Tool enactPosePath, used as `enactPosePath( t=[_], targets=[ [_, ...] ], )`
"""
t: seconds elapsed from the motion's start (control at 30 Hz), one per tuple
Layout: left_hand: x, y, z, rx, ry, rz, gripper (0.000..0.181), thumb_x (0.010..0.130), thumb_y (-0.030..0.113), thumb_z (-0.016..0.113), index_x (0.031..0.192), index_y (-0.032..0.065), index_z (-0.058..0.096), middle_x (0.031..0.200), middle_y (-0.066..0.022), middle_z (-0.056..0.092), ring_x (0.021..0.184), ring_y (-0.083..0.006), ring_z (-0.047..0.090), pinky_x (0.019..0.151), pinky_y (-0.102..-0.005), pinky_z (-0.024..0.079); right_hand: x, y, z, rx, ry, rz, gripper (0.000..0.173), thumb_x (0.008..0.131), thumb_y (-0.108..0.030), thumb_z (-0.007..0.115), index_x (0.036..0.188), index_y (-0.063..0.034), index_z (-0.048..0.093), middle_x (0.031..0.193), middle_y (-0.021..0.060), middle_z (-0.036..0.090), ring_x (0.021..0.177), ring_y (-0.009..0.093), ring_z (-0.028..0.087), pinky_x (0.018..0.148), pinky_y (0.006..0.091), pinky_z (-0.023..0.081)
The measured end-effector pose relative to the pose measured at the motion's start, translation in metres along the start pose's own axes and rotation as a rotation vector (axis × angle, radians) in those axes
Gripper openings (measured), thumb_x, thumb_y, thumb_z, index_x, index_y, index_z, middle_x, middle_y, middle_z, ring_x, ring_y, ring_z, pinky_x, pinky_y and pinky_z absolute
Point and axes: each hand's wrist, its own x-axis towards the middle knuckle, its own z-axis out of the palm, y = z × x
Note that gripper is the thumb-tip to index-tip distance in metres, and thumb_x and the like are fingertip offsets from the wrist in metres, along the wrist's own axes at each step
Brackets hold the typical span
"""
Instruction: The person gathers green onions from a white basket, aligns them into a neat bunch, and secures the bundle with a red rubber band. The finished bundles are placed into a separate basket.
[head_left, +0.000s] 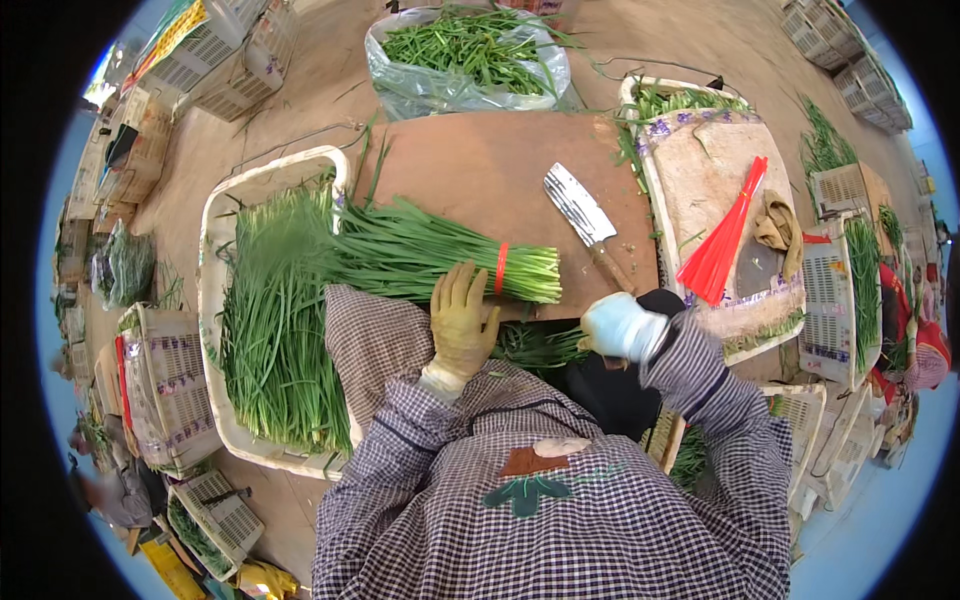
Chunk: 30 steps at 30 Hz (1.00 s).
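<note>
My left hand (459, 319), in a yellowish glove, rests with fingers apart against the near side of a bundle of green garlic chives (450, 251). A red band (501, 268) circles the bundle near its pale cut ends, which lie on a brown board (480, 150). My right hand (616, 326), in a pale blue and yellow glove and blurred, is over loose chives (536, 345) at the board's near edge; whether it holds anything is unclear. A cleaver with a wooden handle (581, 210) lies on the board, its handle towards my right hand.
A crate of chives (206, 322) stands left. At right, a cloth-covered crate (705, 165) bears red ties (720, 240) and a tan cloth strip (780, 225). A clear plastic bag of greens (469, 60) sits beyond the board. More crates (172, 375) and people are around the edges.
</note>
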Motion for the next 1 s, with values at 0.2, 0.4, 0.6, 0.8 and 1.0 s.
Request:
enactPosePath(
  t=[0.2,0.4,0.6,0.8,1.0],
  targets=[
    [-0.020,0.014,0.007,-0.418,-0.179,-0.083,0.029,0.073,0.013,0.065,0.101,0.0050,0.062,0.100,-0.0146,0.062,0.097,-0.0281,0.057,0.092,-0.0374,0.041,0.070,-0.003,0.001,-0.145,0.891,0.074,0.082,0.069,-0.040,0.073,0.134,-0.0038,0.039,0.102,0.0179,0.064,0.095,0.030,0.062,0.083,0.0370,0.048],
    [-0.039,-0.002,0.024,-1.514,-0.424,-0.932,0.072,0.089,0.055,0.047,0.138,0.0037,0.032,0.134,-0.0192,0.043,0.125,-0.0285,0.042,0.106,-0.0411,0.030,0.103,0.016,-0.019,1.135,0.039,-0.140,0.083,0.069,-0.044,0.075,0.132,-0.0017,0.041,0.107,0.0138,0.063,0.097,0.027,0.061,0.087,0.0390,0.048],
    [0.008,0.010,0.015,-2.018,0.088,-0.733,0.078,0.083,0.067,0.045,0.133,0.0077,0.039,0.129,-0.0094,0.049,0.118,-0.0255,0.048,0.101,-0.0408,0.038,0.065,-0.027,-0.018,2.182,-0.171,-0.292,0.055,0.086,-0.050,0.056,0.122,-0.0073,0.050,0.111,0.0083,0.061,0.097,0.023,0.061,0.077,0.0459,0.054],
    [0.033,-0.007,0.034,-2.108,0.191,-0.799,0.062,0.086,0.059,0.050,0.119,0.0064,0.050,0.113,-0.0087,0.057,0.103,-0.0229,0.057,0.088,-0.0391,0.051,0.042,-0.052,0.016,2.038,0.304,-0.115,0.031,0.091,-0.029,0.054,0.104,-0.0007,0.059,0.088,0.0092,0.064,0.072,0.021,0.064,0.057,0.0321,0.054],
    [0.043,-0.003,0.038,-2.129,0.263,-0.753,0.062,0.085,0.058,0.051,0.119,0.0062,0.050,0.111,-0.0089,0.058,0.101,-0.0231,0.058,0.087,-0.0379,0.052,0.023,-0.071,0.028,1.230,1.192,-0.041,0.020,0.083,-0.018,0.066,0.091,0.0001,0.063,0.067,0.0067,0.061,0.054,0.016,0.058,0.050,0.0275,0.046]
  ],
)
